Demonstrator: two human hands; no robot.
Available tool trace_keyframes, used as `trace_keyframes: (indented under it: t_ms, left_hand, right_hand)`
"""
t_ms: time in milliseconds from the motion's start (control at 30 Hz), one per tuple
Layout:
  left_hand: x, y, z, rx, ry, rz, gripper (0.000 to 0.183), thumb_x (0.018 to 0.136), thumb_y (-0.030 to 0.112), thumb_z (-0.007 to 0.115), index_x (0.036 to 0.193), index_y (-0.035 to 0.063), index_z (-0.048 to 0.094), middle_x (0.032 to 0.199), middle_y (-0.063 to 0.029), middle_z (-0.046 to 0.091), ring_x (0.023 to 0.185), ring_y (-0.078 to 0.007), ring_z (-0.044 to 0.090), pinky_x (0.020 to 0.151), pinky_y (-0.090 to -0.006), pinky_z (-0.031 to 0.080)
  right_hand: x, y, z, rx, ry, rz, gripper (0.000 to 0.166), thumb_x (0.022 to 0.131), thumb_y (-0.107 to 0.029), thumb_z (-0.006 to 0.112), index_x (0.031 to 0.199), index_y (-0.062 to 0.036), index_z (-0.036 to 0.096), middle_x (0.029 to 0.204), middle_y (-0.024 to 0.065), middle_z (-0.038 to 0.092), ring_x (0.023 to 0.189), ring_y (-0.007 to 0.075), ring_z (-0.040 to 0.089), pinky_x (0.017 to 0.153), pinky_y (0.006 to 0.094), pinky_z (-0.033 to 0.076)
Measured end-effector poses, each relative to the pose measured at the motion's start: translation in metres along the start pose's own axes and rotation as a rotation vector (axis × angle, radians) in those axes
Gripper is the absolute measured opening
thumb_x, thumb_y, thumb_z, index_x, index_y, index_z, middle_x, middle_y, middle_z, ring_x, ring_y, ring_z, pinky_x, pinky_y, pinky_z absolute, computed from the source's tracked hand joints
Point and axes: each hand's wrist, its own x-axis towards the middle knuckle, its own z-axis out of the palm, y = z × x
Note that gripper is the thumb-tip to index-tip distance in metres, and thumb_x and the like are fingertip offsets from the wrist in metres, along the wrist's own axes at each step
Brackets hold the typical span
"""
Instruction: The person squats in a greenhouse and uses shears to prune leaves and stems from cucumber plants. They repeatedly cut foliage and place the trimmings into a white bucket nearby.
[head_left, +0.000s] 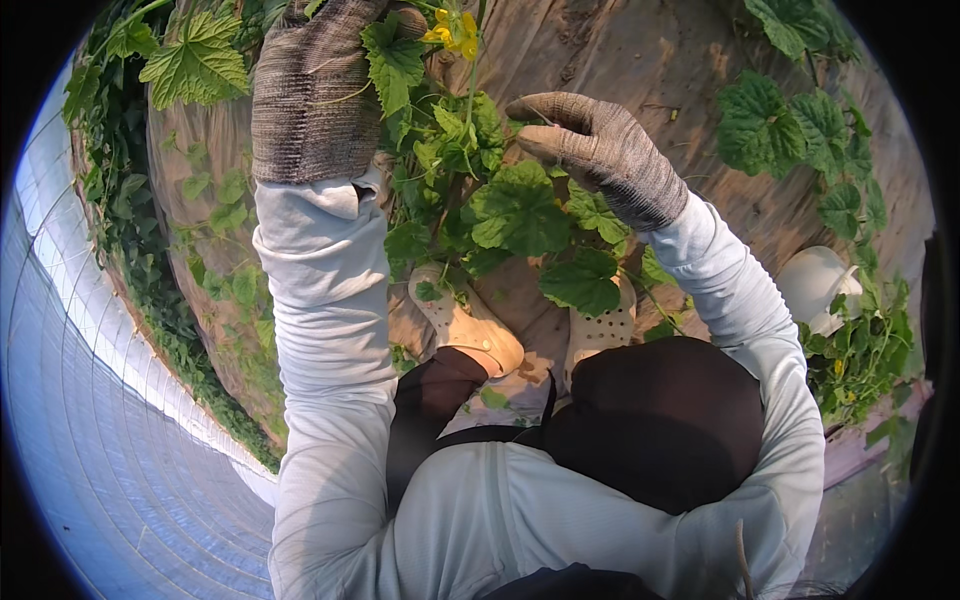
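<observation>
Both hands wear brown-grey knit gloves. My left hand (319, 97) is raised at the top of the view beside a leaf and yellow flowers (454, 34); its fingers are partly cut off by the frame edge, so what they hold cannot be told. My right hand (611, 150) is right of the upright green stem (472, 82), thumb and index finger slightly apart, with a small thin dark bit between their tips. Below and between the hands, broad lobed leaves (521, 210) of a cucumber-like vine spread over the ground, partly covering my beige clogs (472, 322).
Brownish plastic sheeting (637, 52) covers the ground. More vine leaves (761, 124) grow at the right, above a white rounded container (817, 289) and a heap of cut-looking vines (855, 375). A dense green row (142, 247) runs along the left by a translucent film wall (97, 420).
</observation>
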Motion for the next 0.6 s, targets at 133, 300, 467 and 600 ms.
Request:
trace_keyframes:
  t_ms: [133,300,467,600]
  left_hand:
    - [0.014,0.006,-0.002,0.003,-0.124,-0.109,0.021,0.090,0.019,0.061,0.105,0.0047,0.066,0.085,0.0032,0.062,0.070,-0.0034,0.054,0.058,-0.0166,0.042]
    - [0.027,0.005,0.009,0.253,-0.312,0.052,0.021,0.090,0.017,0.061,0.105,0.0032,0.065,0.085,0.0014,0.063,0.072,-0.0064,0.054,0.061,-0.0199,0.043]
    - [0.029,0.011,0.013,0.483,-0.403,0.057,0.026,0.090,0.025,0.060,0.099,0.0010,0.063,0.078,-0.0025,0.061,0.069,-0.0088,0.054,0.063,-0.0245,0.045]
    - [0.041,-0.010,0.007,0.524,-0.619,0.367,0.028,0.090,0.020,0.060,0.108,-0.0004,0.059,0.088,-0.0032,0.060,0.074,-0.0090,0.054,0.067,-0.0236,0.045]
  right_hand:
    - [0.016,0.006,-0.005,0.204,-0.139,0.016,0.043,0.089,-0.040,0.058,0.117,-0.0068,0.061,0.077,0.0002,0.061,0.061,0.0048,0.051,0.055,0.0201,0.042]
    - [0.032,0.030,-0.002,0.804,-0.188,0.128,0.042,0.095,-0.030,0.049,0.127,-0.0026,0.052,0.076,0.0055,0.061,0.052,0.0069,0.046,0.045,0.0185,0.037]
    - [0.029,0.037,-0.023,0.963,-0.294,-0.034,0.046,0.094,-0.027,0.051,0.130,0.0015,0.047,0.109,0.0131,0.061,0.059,0.0069,0.054,0.045,0.0172,0.042]
    - [0.022,0.041,-0.030,0.998,-0.275,-0.040,0.045,0.093,-0.026,0.051,0.129,0.0021,0.047,0.122,0.0154,0.057,0.060,0.0049,0.054,0.046,0.0165,0.044]
